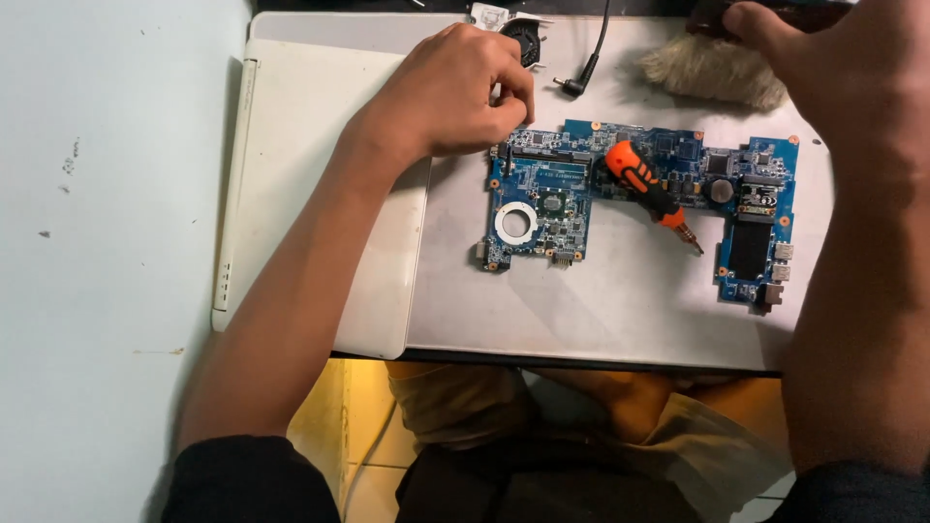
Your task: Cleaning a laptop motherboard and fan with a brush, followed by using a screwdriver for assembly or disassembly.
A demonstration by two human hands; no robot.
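A blue circuit board (562,208) lies flat on a grey work surface (601,300). An orange and black screwdriver (651,192) rests across the board's middle, tip pointing right and down. My left hand (450,92) sits at the board's upper left corner, its fingers curled together and pinching something too small to make out. My right hand (833,68) is at the upper right, fingers wrapped on the dark handle of a brush whose pale bristles (712,70) lie just above the board.
A white laptop shell (291,194) lies left of the board. A small black fan (528,41) and a black power plug with cable (579,79) sit at the top. The near table edge (581,360) is above my lap. A pale wall is left.
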